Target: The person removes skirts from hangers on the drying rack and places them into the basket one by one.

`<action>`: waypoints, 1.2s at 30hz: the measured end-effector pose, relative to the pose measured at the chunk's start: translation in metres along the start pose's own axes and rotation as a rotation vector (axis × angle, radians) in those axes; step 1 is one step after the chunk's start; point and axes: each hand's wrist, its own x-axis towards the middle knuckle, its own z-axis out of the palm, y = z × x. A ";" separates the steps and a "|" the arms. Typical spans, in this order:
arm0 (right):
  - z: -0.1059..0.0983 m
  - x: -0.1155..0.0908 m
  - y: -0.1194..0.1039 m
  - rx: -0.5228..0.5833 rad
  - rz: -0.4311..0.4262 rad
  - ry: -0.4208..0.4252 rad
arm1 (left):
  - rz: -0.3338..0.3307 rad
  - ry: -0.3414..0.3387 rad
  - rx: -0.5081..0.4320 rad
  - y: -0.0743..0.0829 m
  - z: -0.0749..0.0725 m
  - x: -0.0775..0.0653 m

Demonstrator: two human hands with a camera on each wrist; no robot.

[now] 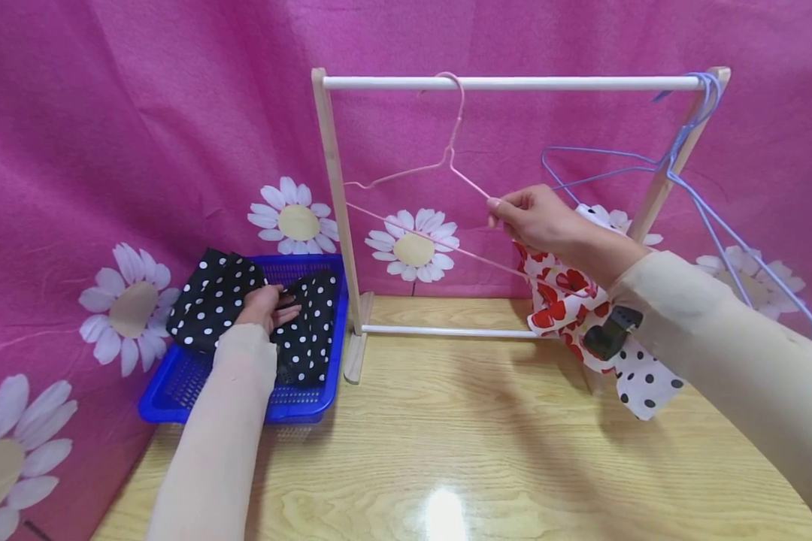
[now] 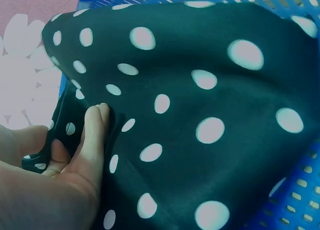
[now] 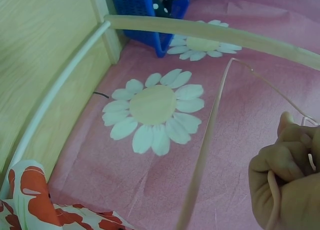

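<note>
My right hand (image 1: 537, 218) pinches the sloping shoulder of a pink wire hanger (image 1: 470, 180), whose hook sits over the rack's top bar. In the right wrist view, the curled fingers (image 3: 290, 162) hold the pink wire near the right edge. My left hand (image 1: 264, 306) is down in a blue basket (image 1: 243, 413), among black cloth with white polka dots (image 1: 206, 300). Seen from the left wrist, its fingers lie fairly straight against the dotted cloth (image 2: 175, 115), the thumb apart from them.
A small rack with a white top bar (image 1: 555, 83) and wooden posts stands on the wooden table (image 1: 413, 451). Blue hangers (image 1: 677, 150) hang at its right end. Below them are red-and-white patterned cloth (image 1: 548, 308) and white cloth with black dots (image 1: 643, 383). A pink floral curtain (image 1: 176, 113) backs everything.
</note>
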 end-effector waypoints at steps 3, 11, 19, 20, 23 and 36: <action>0.002 0.000 -0.002 0.004 -0.003 -0.004 | -0.001 -0.001 0.022 -0.002 -0.001 0.000; 0.005 0.003 -0.004 -0.027 -0.028 0.019 | 0.001 -0.020 0.044 -0.004 -0.003 0.001; 0.006 0.003 -0.005 -0.013 -0.017 0.012 | -0.042 -0.163 0.074 -0.002 -0.004 0.002; 0.006 0.002 -0.005 -0.015 -0.014 0.014 | -0.041 -0.181 0.081 -0.001 -0.004 0.001; 0.005 0.002 -0.005 -0.013 -0.008 0.009 | -0.019 -0.199 0.113 0.005 -0.002 -0.003; 0.006 0.001 -0.005 -0.003 -0.003 0.005 | 0.183 -0.232 0.535 0.043 -0.005 -0.027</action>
